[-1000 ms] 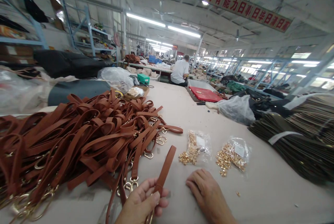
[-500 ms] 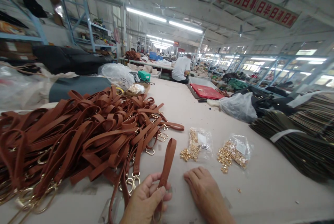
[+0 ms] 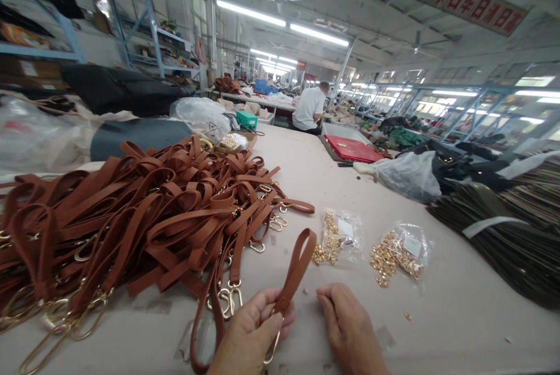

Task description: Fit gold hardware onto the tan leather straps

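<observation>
Under factory strip lights, on a pale worktop, the left hand has its grip pinched on a looped brown strap while the right hand rests empty, grip loose, beside it; a slack pinch could likely let the strap spring into the gold hardware bags.

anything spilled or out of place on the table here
One small gold fitting lies loose on the table, apart from the two clear bags of gold hardware, right of the right hand. The brown straps sit in a tangled heap. The left hand holds one strap.
</observation>
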A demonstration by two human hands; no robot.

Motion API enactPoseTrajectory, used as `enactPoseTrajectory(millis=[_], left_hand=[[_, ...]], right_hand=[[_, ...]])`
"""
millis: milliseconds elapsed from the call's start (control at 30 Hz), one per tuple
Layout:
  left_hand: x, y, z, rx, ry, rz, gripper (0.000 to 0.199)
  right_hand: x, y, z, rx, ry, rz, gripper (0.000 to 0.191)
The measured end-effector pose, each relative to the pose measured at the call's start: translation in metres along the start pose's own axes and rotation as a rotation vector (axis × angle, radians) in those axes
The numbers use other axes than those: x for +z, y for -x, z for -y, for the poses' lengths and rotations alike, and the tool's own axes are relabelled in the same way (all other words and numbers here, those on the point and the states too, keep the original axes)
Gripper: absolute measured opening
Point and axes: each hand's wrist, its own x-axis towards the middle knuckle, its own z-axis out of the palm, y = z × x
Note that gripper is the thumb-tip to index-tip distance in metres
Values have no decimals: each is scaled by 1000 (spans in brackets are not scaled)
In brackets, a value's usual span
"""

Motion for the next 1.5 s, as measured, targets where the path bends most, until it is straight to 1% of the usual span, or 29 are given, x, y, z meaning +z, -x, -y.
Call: enactPoseTrajectory(millis=[100,167,233,300,367,433,533,633,700,767,833,967,1033,1067,1167,1267,1333,1367,1433,1500], left_hand=[[1,-2,-3,17,13,-39,46],[1,-1,-7,30,31,-65,48],[0,-1,-10,44,47,-83,49],[0,0,-11,54,54,-88,49],[0,0,-9,61,56,-89,49],[0,-1,-7,51,52,-89,49],[-1,-2,-4,34,36,-80,47],[-3,-3,-5,32,23,-60,47],[-3,-3,-5,31,17,-52,48],[-2,-3,-6,27,10,-42,49],[-1,-3,-6,24,4,-31,49],[1,-3,-5,20,6,-28,47],[1,-2,-4,25,11,-33,46],[0,-2,-4,28,12,-35,46],[-1,-3,-4,27,3,-40,46],[0,-3,-5,27,0,-43,47],[0,-3,-5,28,5,-45,47],[0,-2,-5,28,6,-44,48],[1,-2,-4,23,6,-30,48],[3,-1,-2,24,14,2,49]], right_hand=[[-1,1,2,-57,85,-7,21],[-3,0,3,-75,91,-3,21],[-4,-2,6,-41,65,-9,18],[-4,-5,10,42,35,0,15],[0,-8,14,105,39,41,15],[6,-11,17,107,101,104,12],[15,-13,19,66,242,149,15],[20,-11,19,-29,344,128,19],[19,-10,19,-116,376,125,21],[17,-11,19,-171,390,152,22],[12,-14,20,-153,387,218,25],[0,-26,21,49,258,428,23],[-5,-32,22,138,205,489,20],[-7,-34,21,173,191,498,19],[-7,-38,20,236,165,487,19],[-5,-36,17,233,158,464,21],[-5,-33,16,238,94,414,21],[-6,-30,17,250,9,381,21],[-9,-25,21,296,-249,328,22],[-11,-19,28,361,-522,314,27]])
